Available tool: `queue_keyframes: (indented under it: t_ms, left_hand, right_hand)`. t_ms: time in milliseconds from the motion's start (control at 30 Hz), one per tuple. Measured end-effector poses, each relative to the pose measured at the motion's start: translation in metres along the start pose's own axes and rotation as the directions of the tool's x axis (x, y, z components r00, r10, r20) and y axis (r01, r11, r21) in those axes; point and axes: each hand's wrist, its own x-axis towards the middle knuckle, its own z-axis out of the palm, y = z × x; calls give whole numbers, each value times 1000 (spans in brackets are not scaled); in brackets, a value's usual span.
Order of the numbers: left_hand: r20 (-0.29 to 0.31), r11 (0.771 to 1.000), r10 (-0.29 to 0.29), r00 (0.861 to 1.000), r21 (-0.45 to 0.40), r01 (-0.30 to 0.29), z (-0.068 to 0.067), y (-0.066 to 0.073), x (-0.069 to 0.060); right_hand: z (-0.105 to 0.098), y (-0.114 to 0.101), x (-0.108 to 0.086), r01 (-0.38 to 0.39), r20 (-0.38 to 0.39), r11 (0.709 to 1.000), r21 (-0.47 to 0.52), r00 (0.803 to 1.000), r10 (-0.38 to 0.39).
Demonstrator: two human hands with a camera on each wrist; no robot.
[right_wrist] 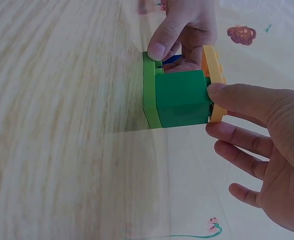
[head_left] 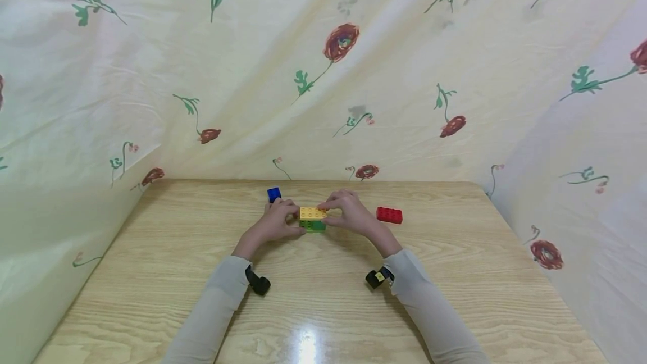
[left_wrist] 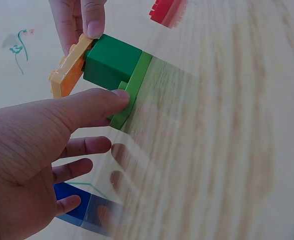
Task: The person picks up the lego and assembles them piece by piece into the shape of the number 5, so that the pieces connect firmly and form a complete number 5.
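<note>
Between the two hands stands a dark green brick on a thin light green plate, which lies on the table. A thin yellow-orange plate with studs is at the top of the brick, slightly tilted in the wrist views, with a narrow gap showing under it. My left hand pinches the end of the light green plate, its thumb on the near edge; the index fingertip is partly hidden. My right hand holds the yellow-orange plate between thumb and index finger, its other fingers loosely bent.
A blue brick lies just beyond the left hand, close to its outer fingers in the left wrist view. To the right of the right hand is a red brick. Flowered cloth hangs behind and beside the wooden table.
</note>
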Motion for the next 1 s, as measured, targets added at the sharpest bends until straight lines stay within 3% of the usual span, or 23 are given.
queue_keyframes:
  t_ms: [1000]
  left_hand:
    - [-6, 1000, 11, 1000, -7, -11, 1, -1, 0]
  right_hand:
    - [2, -1, 0, -9, -19, 1000, -9, 1000, 9]
